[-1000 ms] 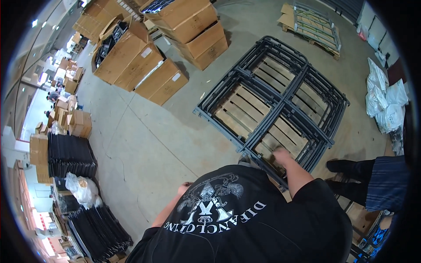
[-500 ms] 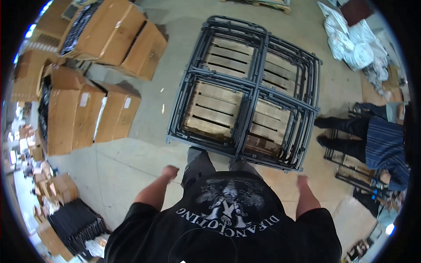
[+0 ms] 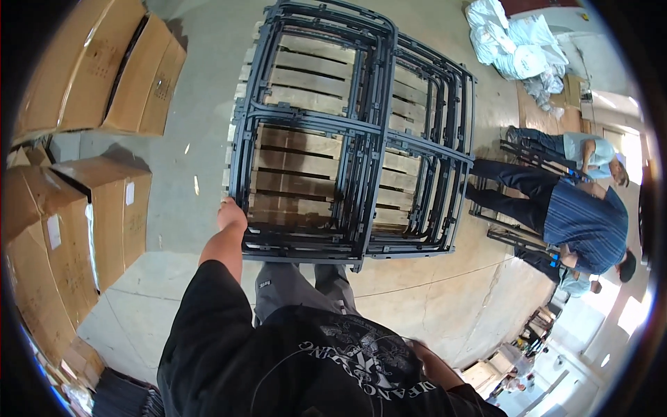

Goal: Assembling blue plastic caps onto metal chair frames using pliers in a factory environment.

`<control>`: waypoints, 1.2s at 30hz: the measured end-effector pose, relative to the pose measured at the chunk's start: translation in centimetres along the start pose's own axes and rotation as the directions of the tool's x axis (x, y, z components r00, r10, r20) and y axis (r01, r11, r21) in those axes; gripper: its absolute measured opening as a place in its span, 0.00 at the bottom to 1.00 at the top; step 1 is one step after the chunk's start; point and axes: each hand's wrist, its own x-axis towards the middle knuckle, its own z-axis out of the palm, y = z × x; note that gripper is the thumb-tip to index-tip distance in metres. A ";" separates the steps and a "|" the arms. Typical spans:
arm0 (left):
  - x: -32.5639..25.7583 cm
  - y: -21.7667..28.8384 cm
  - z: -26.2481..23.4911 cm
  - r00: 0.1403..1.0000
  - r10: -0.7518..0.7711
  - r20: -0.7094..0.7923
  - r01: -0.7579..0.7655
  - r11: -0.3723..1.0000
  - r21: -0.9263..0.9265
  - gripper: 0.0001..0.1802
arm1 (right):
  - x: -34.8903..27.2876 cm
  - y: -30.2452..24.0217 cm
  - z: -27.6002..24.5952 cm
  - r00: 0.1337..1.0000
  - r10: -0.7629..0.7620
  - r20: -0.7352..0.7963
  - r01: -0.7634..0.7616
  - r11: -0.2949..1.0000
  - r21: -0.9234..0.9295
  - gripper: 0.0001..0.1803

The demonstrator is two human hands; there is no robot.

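Observation:
A stack of dark grey metal frames [image 3: 316, 122], with rounded corners and crossbars, lies on a wooden pallet [image 3: 311, 85] in front of my legs. My left hand [image 3: 230, 215] is at the left side of the stack near its front corner, its fingers closed round the edge of a frame. My right forearm [image 3: 443, 367] is bent across my front, apart from the frames. Only a sliver of my right hand [image 3: 417, 345] shows against the black shirt, and its fingers are hidden.
Large cardboard boxes [image 3: 114, 215] stand on the left. To the right, a person in a striped shirt [image 3: 583, 226] bends over dark metal frames, with other people nearby. White plastic sacks [image 3: 521, 52] lie at the far right. A black stack [image 3: 125, 395] sits at the lower left.
My left hand has moved forward from beside my body onto the left edge of the frames. My right hand has drawn in toward my body. I stand closer to the stack, turned rightward.

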 end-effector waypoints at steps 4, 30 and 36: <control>-2.9 -0.3 -5.5 0.991 0.099 0.087 -0.106 0.992 0.071 0.18 | 0.4 -21.5 -9.1 0.939 -0.253 -0.232 0.330 0.850 0.411 0.15; -22.1 -0.3 -22.9 0.935 0.275 0.225 0.063 0.495 -0.867 0.13 | -5.9 -31.0 -18.5 0.943 -0.044 -0.329 0.331 0.192 0.924 0.40; -29.6 3.8 -18.0 0.854 0.519 0.023 -0.159 0.303 -0.939 0.12 | -18.1 -16.9 -18.0 0.791 0.141 -0.595 0.574 0.165 0.802 0.42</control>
